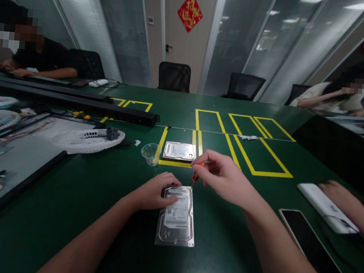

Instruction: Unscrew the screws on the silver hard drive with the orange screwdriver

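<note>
A silver hard drive (180, 215) with a white label lies flat on the green table in front of me. My left hand (158, 192) is closed around its upper left edge, the thumb resting on the label. In my right hand (221, 174) a small red and black screwdriver (195, 176) is pinched between the fingers. Its thin shaft points down at the drive's upper right corner; whether the tip sits in a screw is too small to tell. Beyond my hands lies a second hard drive (179, 151), inside a yellow-taped box. A clear plastic cup (151, 154) stands left of it.
A white badminton-style racket frame (92, 140) and a grey panel (40, 151) occupy the left. Long black bars (76, 102) lie behind them. On the right are a dark-screened phone (315, 252) and a white device (327, 208) under another person's hand (339, 195). Two people sit across the table.
</note>
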Available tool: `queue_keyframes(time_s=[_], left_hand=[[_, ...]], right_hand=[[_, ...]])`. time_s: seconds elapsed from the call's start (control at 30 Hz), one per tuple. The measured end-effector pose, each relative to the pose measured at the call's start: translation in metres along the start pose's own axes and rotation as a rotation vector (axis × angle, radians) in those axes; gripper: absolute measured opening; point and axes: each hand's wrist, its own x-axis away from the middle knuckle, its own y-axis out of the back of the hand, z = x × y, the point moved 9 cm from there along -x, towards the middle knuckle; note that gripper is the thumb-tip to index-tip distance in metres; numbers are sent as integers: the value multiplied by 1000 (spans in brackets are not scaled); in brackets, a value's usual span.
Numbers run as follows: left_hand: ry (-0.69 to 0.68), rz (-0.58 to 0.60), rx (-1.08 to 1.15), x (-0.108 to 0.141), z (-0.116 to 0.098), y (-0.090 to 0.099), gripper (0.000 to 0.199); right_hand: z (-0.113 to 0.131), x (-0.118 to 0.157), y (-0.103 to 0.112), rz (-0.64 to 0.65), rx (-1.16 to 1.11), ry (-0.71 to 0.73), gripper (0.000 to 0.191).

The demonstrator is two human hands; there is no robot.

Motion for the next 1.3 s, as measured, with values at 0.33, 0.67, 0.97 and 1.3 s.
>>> queue_keyframes(time_s=[0.33,0.67,0.97,1.3], left_hand=[[-10,-5,-2,-1,-1,0,32],[-4,-1,-4,-1,-2,1,32],[-2,-1,-4,0,-1,0,32],[-5,-1,-3,0,0,0,33]], right_hand=[[0,1,-6,83,42,37,27],[-1,0,-3,20,12,9,21],[-1,-1,-1,18,31,31,19],[-2,-3,-4,48,-16,11,25]])
